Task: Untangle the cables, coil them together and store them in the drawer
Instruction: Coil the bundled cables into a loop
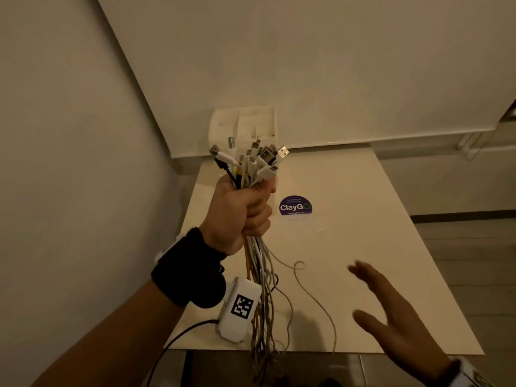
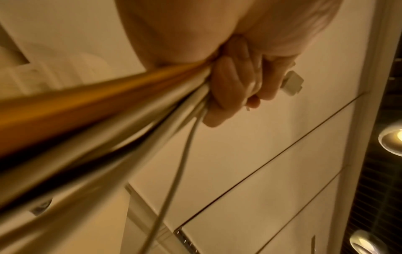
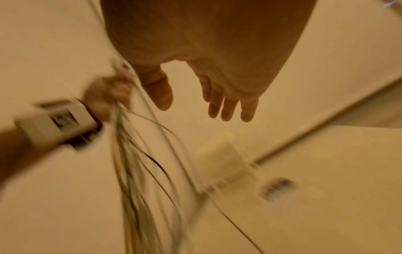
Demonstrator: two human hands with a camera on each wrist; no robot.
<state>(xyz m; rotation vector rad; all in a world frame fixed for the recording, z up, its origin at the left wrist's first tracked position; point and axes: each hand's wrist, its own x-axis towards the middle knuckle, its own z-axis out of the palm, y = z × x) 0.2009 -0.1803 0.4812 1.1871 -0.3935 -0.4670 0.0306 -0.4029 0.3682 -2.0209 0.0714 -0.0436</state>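
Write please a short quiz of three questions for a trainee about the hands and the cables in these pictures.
1. True or false: the left hand grips the bundle of cables with the plugs pointing up.
2. The right hand is: A) pinching a cable, B) open and holding nothing, C) flat on the table.
3. Fill in: the free cable ends hang past the table's near ____.

Key: 1 true; 2 B; 3 edge.

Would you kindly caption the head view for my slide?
Left hand grips a cable bundle upright above the table; open right hand hovers nearby.
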